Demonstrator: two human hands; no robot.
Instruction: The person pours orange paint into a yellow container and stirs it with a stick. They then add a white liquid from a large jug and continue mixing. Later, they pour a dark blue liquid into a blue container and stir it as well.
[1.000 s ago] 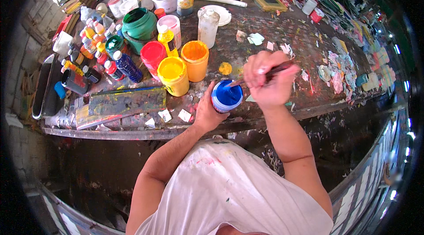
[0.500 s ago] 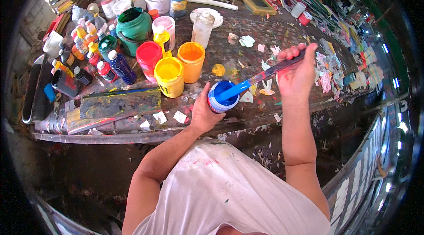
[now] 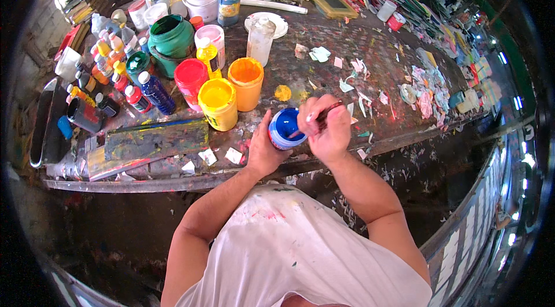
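Observation:
My left hand [image 3: 263, 148] is wrapped round the side of a jar of blue paint [image 3: 281, 142] near the table's front edge. The jar is tilted a little toward me, and glossy blue paint shows inside. Over the jar's right rim, my right hand [image 3: 328, 134] grips a dark-handled stirring stick [image 3: 330, 110]. Its lower end is hidden behind my fingers and the rim. Just beyond the jar stand open tubs of yellow paint [image 3: 218, 115], orange paint [image 3: 245, 94] and red paint [image 3: 188, 88].
Paint bottles and a green bucket [image 3: 173, 56] crowd the left. A paint-stained board [image 3: 156, 142] lies at the front left. A cloudy bottle [image 3: 260, 47] stands near a white plate [image 3: 280, 23]. Paper scraps [image 3: 428, 90] litter the table [image 3: 370, 47] on the right.
My right hand has come down and left to the jar, lowering the blue-coated stick into it. My left hand still holds the jar in nearly the same place.

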